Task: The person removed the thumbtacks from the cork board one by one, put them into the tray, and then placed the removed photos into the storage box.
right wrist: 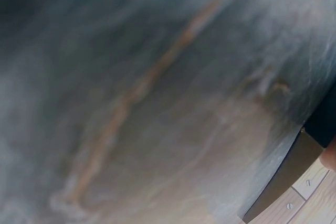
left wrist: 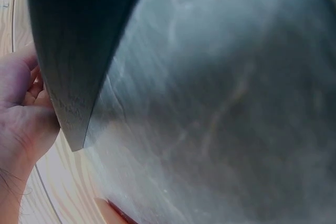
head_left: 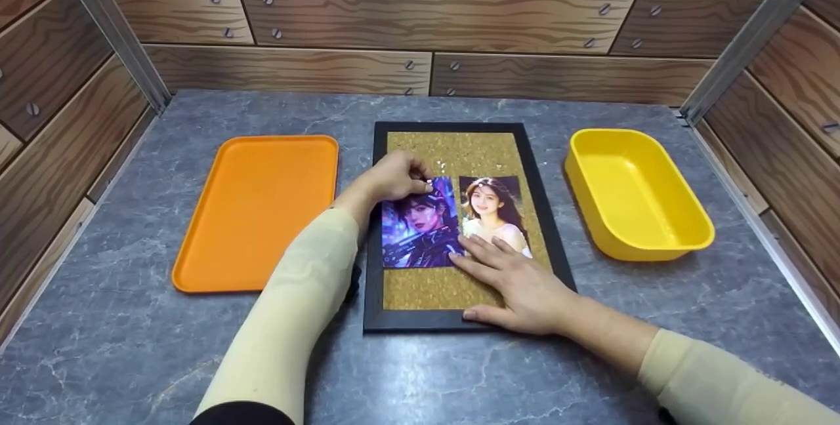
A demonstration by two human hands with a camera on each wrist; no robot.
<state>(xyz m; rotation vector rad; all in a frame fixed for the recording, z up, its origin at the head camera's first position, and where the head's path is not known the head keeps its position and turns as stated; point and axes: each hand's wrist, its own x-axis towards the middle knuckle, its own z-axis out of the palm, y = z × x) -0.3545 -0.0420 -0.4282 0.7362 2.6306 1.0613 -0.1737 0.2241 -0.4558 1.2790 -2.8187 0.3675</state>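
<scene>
A black-framed cork board [head_left: 426, 290] lies on the table with two photo prints on it. My left hand [head_left: 396, 174] is at the top edge of the left print, a purple-blue armed figure [head_left: 420, 231]. Its curled fingers and thumb pinch a tiny clear pin there, mostly hidden. My right hand [head_left: 522, 284] rests with spread fingers over the lower part of the right print, a long-haired portrait [head_left: 489, 205], and on the frame's lower edge. In the left wrist view the frame [left wrist: 73, 98] partly hides the left hand [left wrist: 23, 114]. Only a fingertip [right wrist: 329, 157] shows in the right wrist view.
An orange tray [head_left: 262, 215] lies left of the board, partly under my left forearm. A yellow bin [head_left: 633, 199] stands to the right. Several small clear bits [head_left: 442, 166] sit on the cork above the prints. Wood-patterned walls [head_left: 426, 18] enclose the grey table [head_left: 420, 379].
</scene>
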